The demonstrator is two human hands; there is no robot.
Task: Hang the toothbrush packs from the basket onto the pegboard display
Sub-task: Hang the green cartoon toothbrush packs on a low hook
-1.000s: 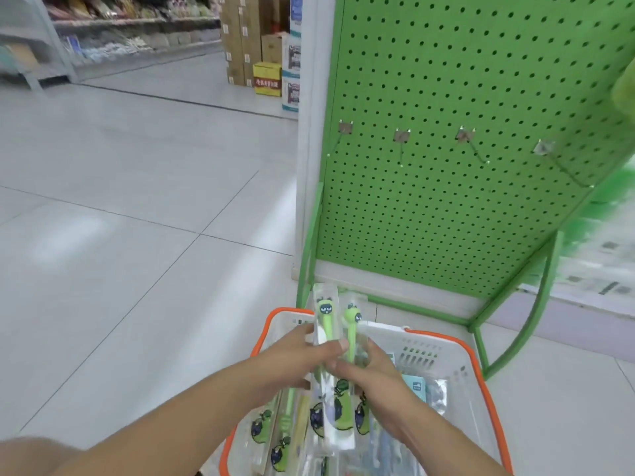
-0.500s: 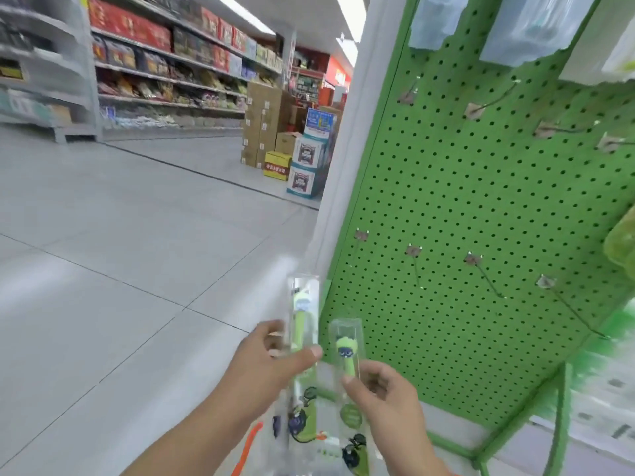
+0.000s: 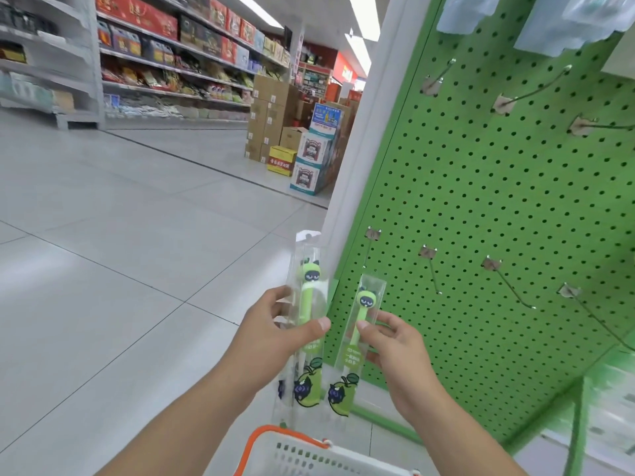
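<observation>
My left hand [image 3: 275,333] grips a clear toothbrush pack [image 3: 307,280] holding a green brush with a cartoon cap, upright. My right hand [image 3: 398,348] pinches a second, similar toothbrush pack [image 3: 364,304] just to its right and slightly lower. Both packs are held in front of the left edge of the green pegboard [image 3: 481,201]. Bare metal hooks [image 3: 431,266] stick out of the board to the right of the packs, with another row of hooks [image 3: 529,94] higher up. The white basket with an orange rim [image 3: 275,438] sits below my hands.
A white post [image 3: 371,132] borders the pegboard's left side. Pale packs [image 3: 563,18] hang at the board's top. Stacked cardboard boxes [image 3: 271,111] and stocked shelves [image 3: 171,63] stand across the tiled floor [image 3: 120,252]. A green frame leg [image 3: 577,431] stands lower right.
Both hands lifted the two packs out of the basket and up to the pegboard. The packs, first held together, are now apart, one in each hand. The view tilted upward.
</observation>
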